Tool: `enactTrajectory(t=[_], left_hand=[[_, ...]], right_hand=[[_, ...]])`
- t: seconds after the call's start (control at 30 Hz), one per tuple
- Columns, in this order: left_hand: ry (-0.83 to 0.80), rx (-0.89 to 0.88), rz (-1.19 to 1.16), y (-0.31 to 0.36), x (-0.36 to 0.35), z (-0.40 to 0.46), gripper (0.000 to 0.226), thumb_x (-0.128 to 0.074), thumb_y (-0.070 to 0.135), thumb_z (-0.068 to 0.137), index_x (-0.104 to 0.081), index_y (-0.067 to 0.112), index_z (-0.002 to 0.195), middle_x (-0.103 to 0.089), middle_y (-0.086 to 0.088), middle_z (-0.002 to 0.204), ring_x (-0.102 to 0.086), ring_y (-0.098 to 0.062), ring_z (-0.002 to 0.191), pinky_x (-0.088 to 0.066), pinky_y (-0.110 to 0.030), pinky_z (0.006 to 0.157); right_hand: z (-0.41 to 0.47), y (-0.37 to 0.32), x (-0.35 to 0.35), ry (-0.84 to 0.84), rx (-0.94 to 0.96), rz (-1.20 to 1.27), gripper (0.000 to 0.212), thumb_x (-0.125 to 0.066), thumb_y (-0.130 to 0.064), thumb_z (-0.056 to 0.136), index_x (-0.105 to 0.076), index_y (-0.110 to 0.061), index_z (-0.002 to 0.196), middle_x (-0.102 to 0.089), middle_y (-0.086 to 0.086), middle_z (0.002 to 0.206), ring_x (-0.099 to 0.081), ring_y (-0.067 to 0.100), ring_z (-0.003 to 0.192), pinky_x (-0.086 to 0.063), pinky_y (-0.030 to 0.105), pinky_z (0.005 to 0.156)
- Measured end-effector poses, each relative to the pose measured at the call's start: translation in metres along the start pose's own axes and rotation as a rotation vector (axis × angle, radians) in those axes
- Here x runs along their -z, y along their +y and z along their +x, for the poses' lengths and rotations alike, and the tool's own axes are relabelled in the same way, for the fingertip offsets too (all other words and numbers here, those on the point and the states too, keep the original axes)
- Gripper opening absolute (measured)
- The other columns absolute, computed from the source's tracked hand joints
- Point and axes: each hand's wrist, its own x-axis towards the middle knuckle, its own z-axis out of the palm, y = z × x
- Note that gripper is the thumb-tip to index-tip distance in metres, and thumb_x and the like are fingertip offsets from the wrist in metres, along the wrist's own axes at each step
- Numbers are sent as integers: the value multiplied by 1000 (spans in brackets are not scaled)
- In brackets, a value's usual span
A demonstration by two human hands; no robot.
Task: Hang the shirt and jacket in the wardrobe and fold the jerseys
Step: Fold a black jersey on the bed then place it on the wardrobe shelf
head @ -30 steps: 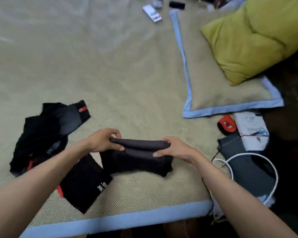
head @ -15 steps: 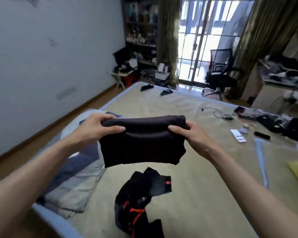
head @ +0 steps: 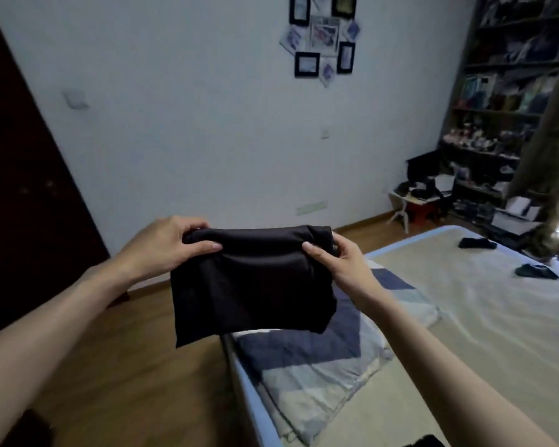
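A folded black jersey (head: pixel 252 285) hangs in the air in front of me, above the bed's corner and the wooden floor. My left hand (head: pixel 165 243) pinches its upper left edge, thumb across the front. At the upper right corner my right hand (head: pixel 339 262) grips the same fold. The lower half of the jersey droops free below both hands. The other dark clothes on the bed are out of view, apart from a dark scrap at the bottom edge (head: pixel 423 441).
The bed (head: pixel 484 317) with its beige mat fills the right side; a folded blue-and-grey blanket (head: pixel 320 359) lies at its near corner. Two small dark items (head: pixel 536 271) sit on the far mat. A dark door (head: pixel 20 188) stands left, cluttered shelves (head: pixel 497 108) at back right.
The jersey has been lifted off the bed between both hands, and my view has swung left from the mat to the wall, the door and the bed's corner.
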Motion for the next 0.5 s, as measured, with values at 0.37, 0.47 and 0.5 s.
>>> enactTrajectory(t=[0.37,0.47,0.5], left_hand=[[341,480,215,-152,141,-148,26,-66,58,87,-66,32,93,-70,8,81,-67,-6,75,-52,-45,68],[462,628,287,-171,177,-193,26,-70,55,85,-68,29,88,-68,4,76,-66,-11,74,-51,-42,69],[488,663,289,-172,184,-204,26,-71,53,85,-68,28,87,-68,4,76,-66,-11,75,-51,-40,70]], right_hand=[[132,-1,-294,-635,88,108,17,-70,-16,96,-74,-9,111,-79,4,104,-74,12,97,-55,20,77],[148,-11,-381,-826,130,163,19,-68,-15,96,-73,-8,113,-79,4,105,-75,15,98,-56,22,77],[151,-14,-401,-874,147,177,19,-68,-16,96,-73,-9,113,-79,3,105,-75,15,98,-57,24,77]])
